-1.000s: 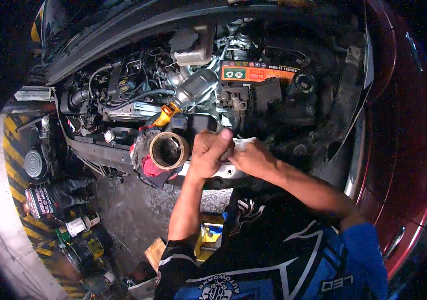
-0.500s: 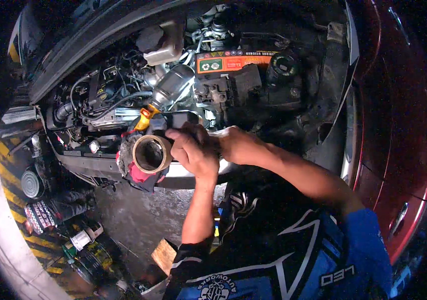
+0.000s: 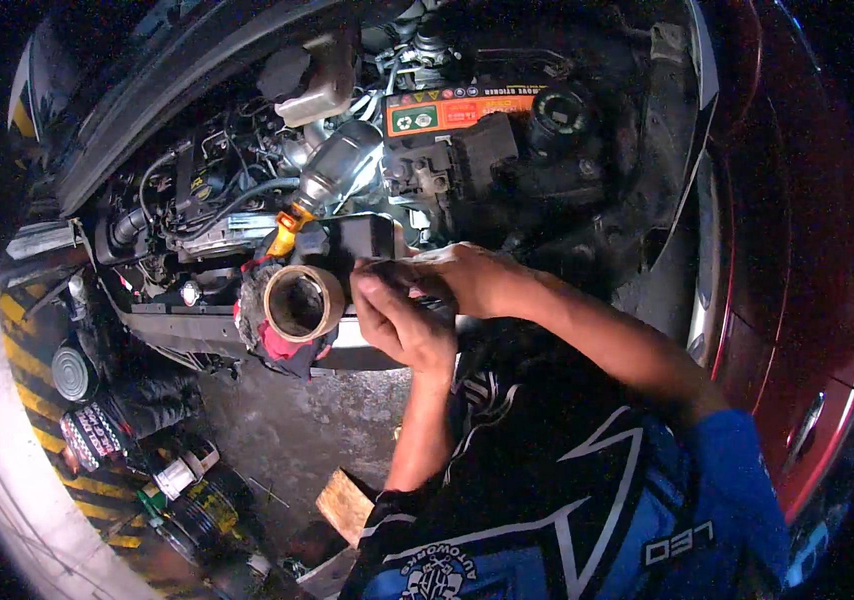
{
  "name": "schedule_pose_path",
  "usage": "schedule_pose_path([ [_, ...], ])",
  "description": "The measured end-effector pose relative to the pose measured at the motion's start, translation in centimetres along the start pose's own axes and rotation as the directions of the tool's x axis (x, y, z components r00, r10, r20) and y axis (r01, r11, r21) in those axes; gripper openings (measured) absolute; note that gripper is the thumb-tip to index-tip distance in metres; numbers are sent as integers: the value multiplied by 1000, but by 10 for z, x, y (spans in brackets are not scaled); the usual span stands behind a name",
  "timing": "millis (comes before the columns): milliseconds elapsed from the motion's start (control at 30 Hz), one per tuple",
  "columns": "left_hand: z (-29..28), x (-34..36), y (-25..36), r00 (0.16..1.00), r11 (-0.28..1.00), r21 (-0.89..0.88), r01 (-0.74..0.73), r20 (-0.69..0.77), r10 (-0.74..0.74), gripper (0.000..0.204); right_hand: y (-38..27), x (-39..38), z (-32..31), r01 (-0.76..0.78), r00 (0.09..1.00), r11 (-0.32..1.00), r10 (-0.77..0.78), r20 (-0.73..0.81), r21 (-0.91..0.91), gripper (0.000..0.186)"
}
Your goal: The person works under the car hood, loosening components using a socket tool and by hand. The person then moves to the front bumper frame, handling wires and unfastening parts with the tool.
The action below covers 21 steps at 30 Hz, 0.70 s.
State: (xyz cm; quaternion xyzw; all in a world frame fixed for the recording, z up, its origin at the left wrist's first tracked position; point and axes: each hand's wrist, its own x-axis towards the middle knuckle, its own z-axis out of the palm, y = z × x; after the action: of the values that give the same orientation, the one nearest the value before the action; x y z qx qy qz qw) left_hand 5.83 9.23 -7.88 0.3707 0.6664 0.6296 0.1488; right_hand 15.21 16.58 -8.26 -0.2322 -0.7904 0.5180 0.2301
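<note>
Tan tape roll [image 3: 334,302] sits against a rag [image 3: 292,349] at the car's front edge [image 3: 182,326], just beside the left hand [image 3: 409,325]. Left hand meets right hand [image 3: 479,281], fingers curled; cannot tell whether they pinch anything.

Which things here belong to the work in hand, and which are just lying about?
Likely in use:
left hand and right hand, together; anything between them is unclear
tan ring, beside the left hand

Seemingly lying about:
wooden board on the floor
white-and-green equipment, lower left
</note>
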Motion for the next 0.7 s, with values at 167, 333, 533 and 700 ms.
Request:
schedule_pose_path([
  [167,22,29,45,993,987,112,-113,-9,114,38,1,-6,-3,-57,997,994,62,41,-97,31],
  [333,-14,74,29,778,977,72,-203,617,117,53,7,-11,12,-79,997,930,67,-45,-358,9],
  [533,8,33,46,958,995,-41,93,277,-78,42,2,-3,-1,-160,987,976,156,-39,-145,17],
  [700,28,17,46,998,997,-58,54,-14,-54,48,9,-5,0,-84,995,994,87,46,-66,20],
])
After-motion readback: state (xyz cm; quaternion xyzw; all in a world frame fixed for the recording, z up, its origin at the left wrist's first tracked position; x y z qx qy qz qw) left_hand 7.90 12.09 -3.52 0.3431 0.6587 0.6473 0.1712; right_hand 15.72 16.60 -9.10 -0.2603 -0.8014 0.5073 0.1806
